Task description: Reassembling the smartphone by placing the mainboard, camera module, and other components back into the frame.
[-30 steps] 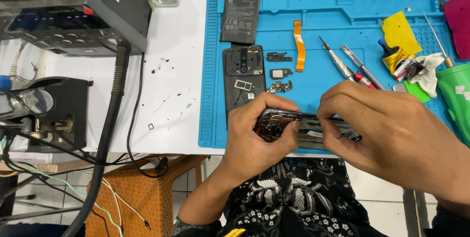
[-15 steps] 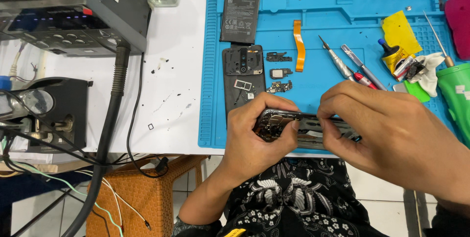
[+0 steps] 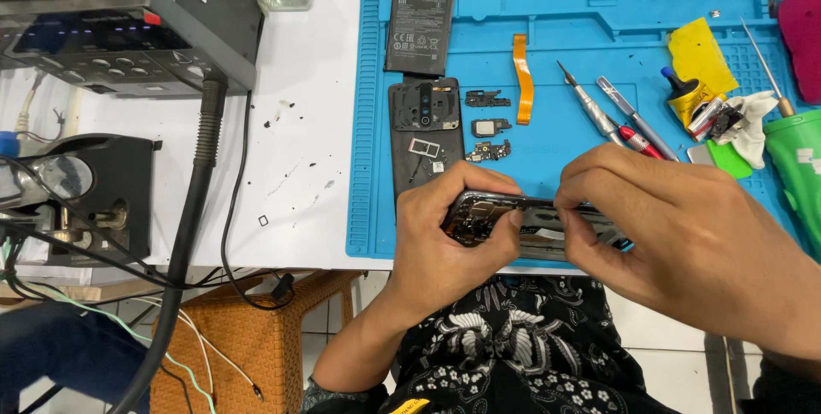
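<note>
Both hands grip an opened smartphone frame point(image 3: 513, 221) over the near edge of the blue repair mat point(image 3: 564, 29): the left hand point(image 3: 449, 239) closes around its left end, while the right hand point(image 3: 684, 234) pinches its top edge. On the mat just beyond the frame lie the phone's back cover point(image 3: 423, 127) and, farther up, a black battery point(image 3: 419, 31).

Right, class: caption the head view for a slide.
Both hands, left hand and right hand, grip an opened phone over a blue mat.
</note>
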